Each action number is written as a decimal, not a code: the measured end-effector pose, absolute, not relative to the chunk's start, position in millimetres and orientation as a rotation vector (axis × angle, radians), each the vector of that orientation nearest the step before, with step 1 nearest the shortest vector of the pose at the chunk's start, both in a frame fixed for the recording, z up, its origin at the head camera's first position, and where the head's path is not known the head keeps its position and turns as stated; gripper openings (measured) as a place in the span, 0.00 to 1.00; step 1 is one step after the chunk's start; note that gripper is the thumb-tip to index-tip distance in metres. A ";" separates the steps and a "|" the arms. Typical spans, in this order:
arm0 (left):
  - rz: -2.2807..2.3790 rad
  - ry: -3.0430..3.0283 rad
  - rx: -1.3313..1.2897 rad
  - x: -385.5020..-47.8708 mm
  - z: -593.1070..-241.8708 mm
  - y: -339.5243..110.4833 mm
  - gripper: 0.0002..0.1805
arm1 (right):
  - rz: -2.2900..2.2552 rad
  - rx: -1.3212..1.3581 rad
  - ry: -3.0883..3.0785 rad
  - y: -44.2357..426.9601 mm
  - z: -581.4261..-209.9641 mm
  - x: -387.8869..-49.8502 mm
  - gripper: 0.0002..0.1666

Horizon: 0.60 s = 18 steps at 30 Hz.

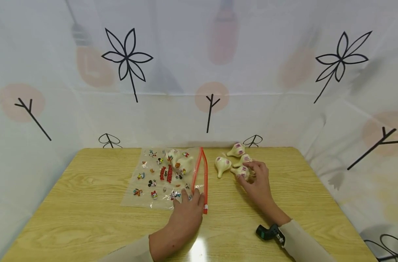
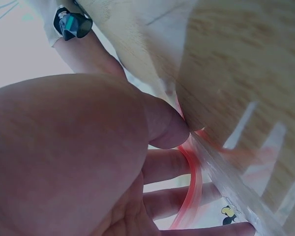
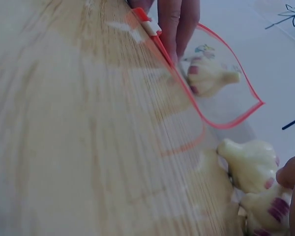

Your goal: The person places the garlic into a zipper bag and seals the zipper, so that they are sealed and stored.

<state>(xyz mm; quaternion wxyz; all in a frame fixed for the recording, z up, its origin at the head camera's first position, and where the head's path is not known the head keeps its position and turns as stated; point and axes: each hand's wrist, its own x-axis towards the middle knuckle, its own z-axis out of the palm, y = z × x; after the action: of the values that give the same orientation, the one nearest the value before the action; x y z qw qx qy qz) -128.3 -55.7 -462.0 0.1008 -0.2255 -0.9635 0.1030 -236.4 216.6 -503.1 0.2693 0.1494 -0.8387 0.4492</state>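
Observation:
A clear zip bag [image 1: 146, 196] with a red zip edge and cartoon prints lies flat on the table, its mouth facing right. Garlic bulbs [image 1: 185, 164] show through the plastic near its top. My left hand [image 1: 187, 213] rests on the bag's lower corner by the zip, fingers straight; the right wrist view shows its fingers [image 3: 169, 29] pressing there. To the right of the bag sits a group of several garlic bulbs [image 1: 223, 165] with purple marks. My right hand [image 1: 259, 183] holds the nearest garlic bulb [image 1: 241, 172] between thumb and fingers, its far side hidden.
The wooden table [image 1: 87, 233] runs up to a white printed cloth [image 1: 172, 120] hanging behind and at both sides. A dark wrist camera [image 1: 267, 233] sits on the right wrist. A white slider [image 1: 205, 207] is at the zip's near end.

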 end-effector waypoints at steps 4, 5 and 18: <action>0.324 -2.829 -0.657 -128.0 -463.4 -55.4 0.25 | 1.220 0.393 -2.289 218.5 -504.0 -236.6 0.27; 0.323 -2.822 -0.654 -127.8 -464.1 -55.5 0.25 | 1.230 0.395 -2.293 218.8 -504.0 -236.4 0.27; 0.313 -2.800 -0.656 -127.7 -467.1 -56.4 0.27 | 1.293 0.375 -2.376 221.7 -503.8 -235.2 0.25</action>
<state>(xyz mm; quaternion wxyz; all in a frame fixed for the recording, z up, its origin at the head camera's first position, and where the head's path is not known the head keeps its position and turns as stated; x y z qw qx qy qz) -127.7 -56.4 -467.1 0.1239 -0.2251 -0.9604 0.1074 -235.2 221.7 -503.8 0.2038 0.1345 -0.8518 0.4634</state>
